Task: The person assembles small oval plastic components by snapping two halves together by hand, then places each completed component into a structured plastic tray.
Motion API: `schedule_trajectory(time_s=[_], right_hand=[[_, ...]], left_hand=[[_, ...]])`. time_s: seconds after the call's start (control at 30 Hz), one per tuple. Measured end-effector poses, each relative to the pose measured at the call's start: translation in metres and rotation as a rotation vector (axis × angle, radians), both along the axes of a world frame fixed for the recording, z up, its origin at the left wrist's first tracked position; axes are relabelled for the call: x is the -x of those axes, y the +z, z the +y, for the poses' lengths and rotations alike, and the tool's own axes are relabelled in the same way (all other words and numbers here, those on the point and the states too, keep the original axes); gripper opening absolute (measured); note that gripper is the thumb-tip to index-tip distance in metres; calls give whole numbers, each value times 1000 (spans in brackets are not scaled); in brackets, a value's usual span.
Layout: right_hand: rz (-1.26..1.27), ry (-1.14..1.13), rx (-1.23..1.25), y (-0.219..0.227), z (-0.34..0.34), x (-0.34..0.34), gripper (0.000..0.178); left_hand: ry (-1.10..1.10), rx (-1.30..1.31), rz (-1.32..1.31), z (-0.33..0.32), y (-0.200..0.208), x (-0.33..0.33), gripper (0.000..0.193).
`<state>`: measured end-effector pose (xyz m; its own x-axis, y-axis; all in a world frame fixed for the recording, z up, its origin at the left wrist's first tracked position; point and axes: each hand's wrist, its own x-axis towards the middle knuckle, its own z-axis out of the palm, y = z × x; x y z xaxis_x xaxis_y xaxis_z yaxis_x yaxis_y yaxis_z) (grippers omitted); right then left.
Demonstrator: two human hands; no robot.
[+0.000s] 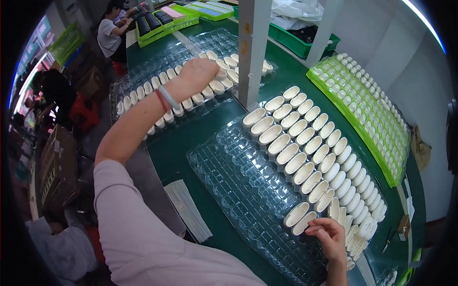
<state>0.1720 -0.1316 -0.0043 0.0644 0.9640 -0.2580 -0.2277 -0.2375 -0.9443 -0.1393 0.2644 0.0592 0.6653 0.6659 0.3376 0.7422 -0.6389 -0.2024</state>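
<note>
My left hand [196, 75] reaches far forward over a clear tray of cream oval shells [148, 87]. Its fingers look curled down among the shells and are mostly hidden by the back of the hand, so what they grip does not show. Lower right, my right hand [330, 234] has its thumb and fingers closed at the near end of an oval shell [304, 223]. That shell lies beside another one [296, 214] on the near clear tray [238, 190]. Hollow shells fill the tray's far rows, and white rounded pieces [354, 169] stand in rows to the right.
A grey post [253, 52] rises between the two trays. A lime-green tray [362, 124] of small white parts lies at the right, with a green bin [296, 43] behind. A pale folded cloth [187, 209] rests by the table edge. Another person [110, 35] sits at far left.
</note>
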Motion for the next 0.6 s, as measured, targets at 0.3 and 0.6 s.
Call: schedule_trajectory(time_s=[0.3, 0.6], right_hand=[[-12, 65, 53, -4, -7, 5, 28], [-9, 130, 53, 7, 9, 3, 25]], left_hand=[[66, -110, -12, 167, -56, -7, 16], [-108, -452, 497, 229, -87, 3, 14]])
